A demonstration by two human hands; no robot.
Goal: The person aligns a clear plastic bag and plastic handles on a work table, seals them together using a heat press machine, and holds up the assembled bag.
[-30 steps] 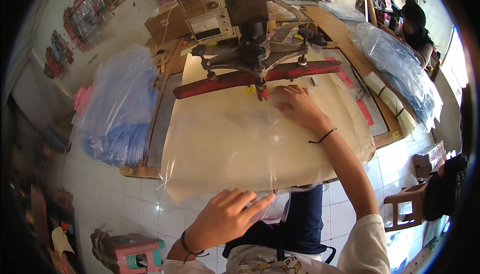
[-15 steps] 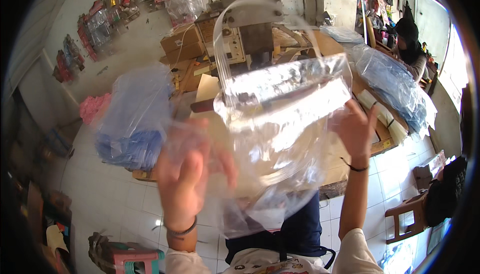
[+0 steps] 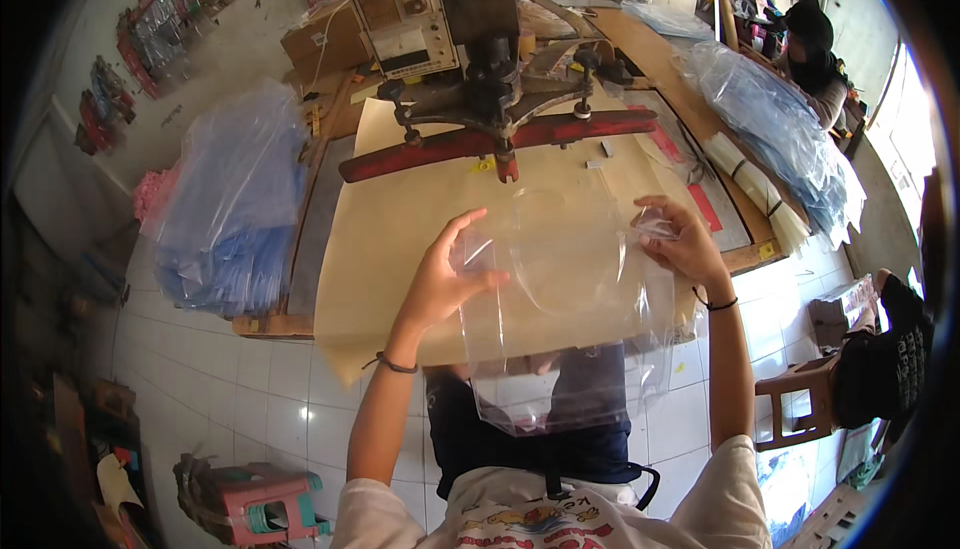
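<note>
A clear plastic bag (image 3: 560, 369) with a looped clear handle lies on the tan sheet (image 3: 390, 269), its lower part hanging past the table's front edge over my lap. My left hand (image 3: 440, 274) is at the bag's left side, thumb and fingers apart in a loose curve around its edge. On the other side, my right hand (image 3: 690, 244) grips a crumpled bit of the clear plastic between thumb and fingers. Just beyond the bag stands a press machine (image 3: 495, 79) with a long red bar (image 3: 590, 127) above the sheet.
Stacked bluish plastic sheets (image 3: 225, 199) lie at the left, and more bluish plastic (image 3: 775, 119) is at the right. A tied bundle of pale strips (image 3: 750, 184) rests on the right table edge. A pink stool (image 3: 265, 499) and a brown stool (image 3: 800, 399) stand on the floor. Another person (image 3: 815, 59) sits far right.
The bag has come down from in front of the machine onto the sheet, uncovering the red bar. My left hand has moved in to the bag's side; my right hand stays at its right side.
</note>
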